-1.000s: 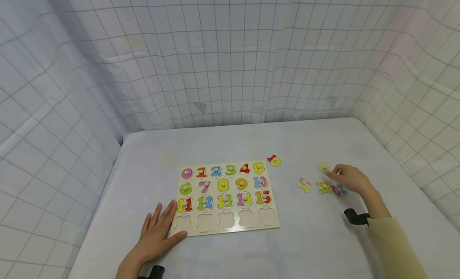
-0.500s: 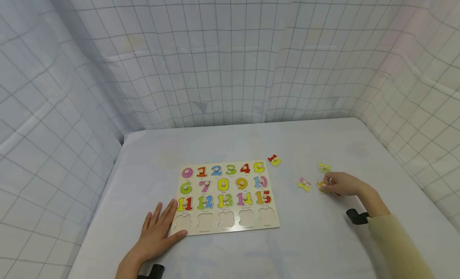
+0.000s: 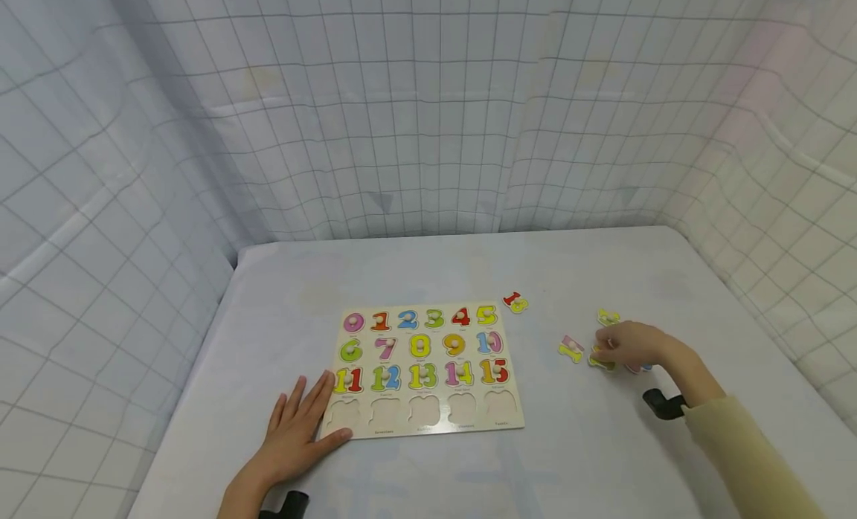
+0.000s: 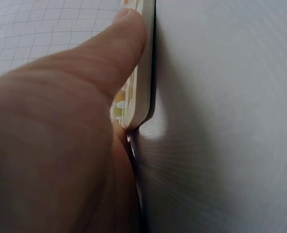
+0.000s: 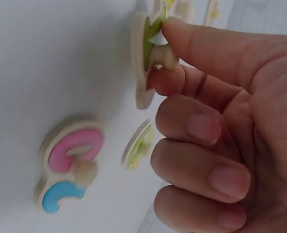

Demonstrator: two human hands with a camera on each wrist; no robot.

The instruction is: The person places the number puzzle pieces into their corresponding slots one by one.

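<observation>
My left hand lies spread at the front left corner of a wooden number puzzle board. Its thumb rests over the front edge, as the left wrist view also shows. At the right, my right hand pinches a two-digit puzzle piece with green on it between thumb and forefinger, at its round knob. That piece is tilted in the right wrist view, and partly behind the fingers in the head view. Beside it lies a pink and blue piece, mostly hidden by the hand from above. A yellow and green piece lies just beyond.
A pink and yellow piece lies left of the right hand. Near the board's back right corner sits a red and yellow piece. The board's front row shows bare recesses, the other rows hold numbers. Gridded white cloth walls the table.
My right hand has moved from beside the yellow and green piece towards the front left, and now pinches the piece with green on it. The left hand stays on the board.
</observation>
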